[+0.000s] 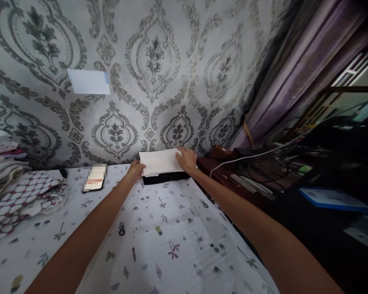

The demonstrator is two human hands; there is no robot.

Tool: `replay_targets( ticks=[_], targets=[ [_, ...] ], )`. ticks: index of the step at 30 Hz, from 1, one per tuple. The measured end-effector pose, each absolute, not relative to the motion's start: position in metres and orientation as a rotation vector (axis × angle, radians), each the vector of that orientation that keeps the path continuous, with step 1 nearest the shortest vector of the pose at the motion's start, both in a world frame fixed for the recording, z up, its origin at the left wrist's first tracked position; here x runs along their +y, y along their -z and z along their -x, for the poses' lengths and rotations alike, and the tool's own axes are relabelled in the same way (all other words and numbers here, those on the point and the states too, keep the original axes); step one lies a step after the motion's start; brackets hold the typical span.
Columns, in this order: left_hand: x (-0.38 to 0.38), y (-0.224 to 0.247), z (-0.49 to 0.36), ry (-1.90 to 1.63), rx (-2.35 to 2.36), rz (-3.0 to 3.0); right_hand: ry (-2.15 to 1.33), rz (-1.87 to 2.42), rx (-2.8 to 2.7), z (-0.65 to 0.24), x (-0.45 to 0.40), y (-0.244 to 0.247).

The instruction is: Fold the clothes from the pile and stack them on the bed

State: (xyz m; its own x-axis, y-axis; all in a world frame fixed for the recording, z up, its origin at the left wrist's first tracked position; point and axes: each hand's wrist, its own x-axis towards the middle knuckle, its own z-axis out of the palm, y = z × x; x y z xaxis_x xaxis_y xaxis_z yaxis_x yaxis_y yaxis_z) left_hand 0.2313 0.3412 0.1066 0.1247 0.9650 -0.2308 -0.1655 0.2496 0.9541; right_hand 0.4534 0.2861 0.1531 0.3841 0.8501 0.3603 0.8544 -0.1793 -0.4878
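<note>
A folded white cloth [161, 162] lies on top of a folded black cloth [165, 178], close to the patterned wall. At the white cloth's left edge, my left hand [136, 169] has its fingers closed on the corner. My right hand [187, 160] rests over the right end of the white cloth, its fingers spread and bent across the top. Both cloths sit on a white sheet [150, 228] printed with small plants.
A phone [95, 178] lies left of the cloths. Folded clothes [6, 163] and a honeycomb-patterned cloth [27, 196] are stacked at the far left. A white cable [257, 155] crosses a dark red surface on the right, near a blue-edged item [334, 199].
</note>
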Motion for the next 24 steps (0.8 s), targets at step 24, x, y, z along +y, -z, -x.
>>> replay_targets(
  ticks=[24],
  targets=[
    [0.117, -0.116, 0.075, -0.812, 1.548, -2.137, 0.200, 1.531, -2.013, -0.336, 0.229, -0.117]
  ],
)
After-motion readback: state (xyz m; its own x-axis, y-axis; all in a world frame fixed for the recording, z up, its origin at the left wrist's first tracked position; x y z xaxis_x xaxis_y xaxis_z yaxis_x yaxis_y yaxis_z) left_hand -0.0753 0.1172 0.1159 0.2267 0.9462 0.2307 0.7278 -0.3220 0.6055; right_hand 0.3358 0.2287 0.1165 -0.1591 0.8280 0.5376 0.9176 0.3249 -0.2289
